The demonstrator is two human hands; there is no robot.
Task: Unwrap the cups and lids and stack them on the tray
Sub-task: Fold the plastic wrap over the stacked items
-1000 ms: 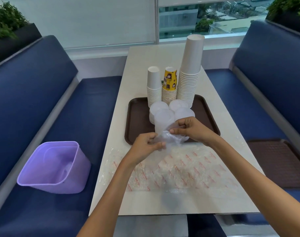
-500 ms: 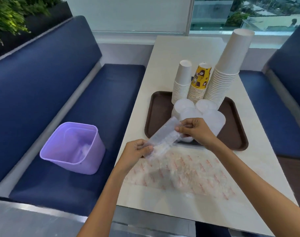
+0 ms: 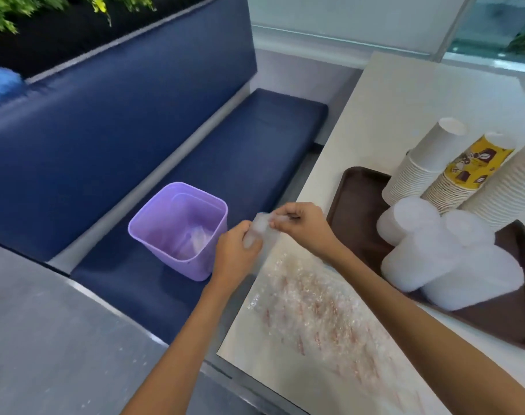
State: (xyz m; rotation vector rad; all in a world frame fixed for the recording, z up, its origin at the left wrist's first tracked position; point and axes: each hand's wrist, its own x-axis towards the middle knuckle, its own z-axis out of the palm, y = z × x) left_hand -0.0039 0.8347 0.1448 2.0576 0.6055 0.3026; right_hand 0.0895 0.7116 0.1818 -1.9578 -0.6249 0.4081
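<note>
Both hands hold a crumpled clear plastic wrapper (image 3: 260,230) at the table's left edge, beside the purple bin. My left hand (image 3: 234,253) grips its lower part and my right hand (image 3: 298,224) pinches its top. A brown tray (image 3: 354,202) on the table carries stacks of white paper cups (image 3: 420,163), a yellow-printed cup stack (image 3: 465,178), a taller white stack (image 3: 513,187) and stacks of translucent lids (image 3: 435,253).
A purple bin (image 3: 180,229) with plastic inside sits on the blue bench seat (image 3: 225,163) left of the table. A flat clear wrapper with red print (image 3: 315,301) lies on the table near me. Plants line the bench back.
My hands carried the wrapper from above the tray to the left, toward the bin, bunching it smaller. The view swung left, and the right bench dropped out of sight.
</note>
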